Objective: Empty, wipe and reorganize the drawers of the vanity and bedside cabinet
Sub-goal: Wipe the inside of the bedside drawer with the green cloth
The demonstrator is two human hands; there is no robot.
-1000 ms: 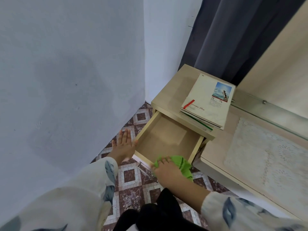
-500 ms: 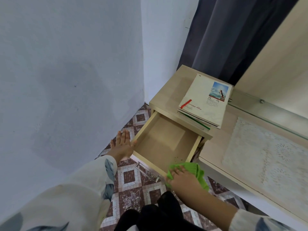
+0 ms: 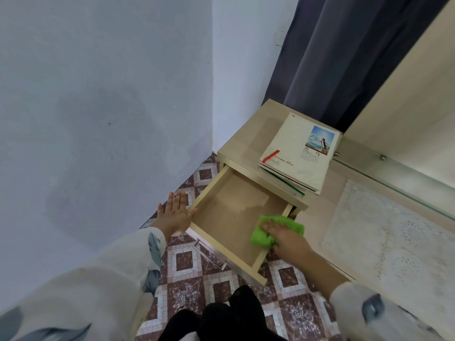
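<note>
The bedside cabinet's light wooden drawer (image 3: 222, 217) is pulled out and holds nothing but a green cloth (image 3: 273, 227) at its right side. My right hand (image 3: 286, 236) presses flat on the cloth, fingers straight, against the drawer's right wall. My left hand (image 3: 176, 212) rests flat with straight fingers against the outside of the drawer's left wall, thumb on its rim. A metal handle (image 3: 209, 254) shows on the drawer front.
A stack of magazines and books (image 3: 298, 153) lies on the cabinet top (image 3: 246, 141). To the right is the vanity top with a white lace mat (image 3: 384, 232) and a glass shelf (image 3: 394, 168). A dark curtain (image 3: 344, 57) hangs behind. Patterned floor tiles (image 3: 187, 262) lie below.
My right hand has carried the green cloth from the drawer's front edge, along to the right, into the drawer's right side. My left hand has stayed on the left wall.
</note>
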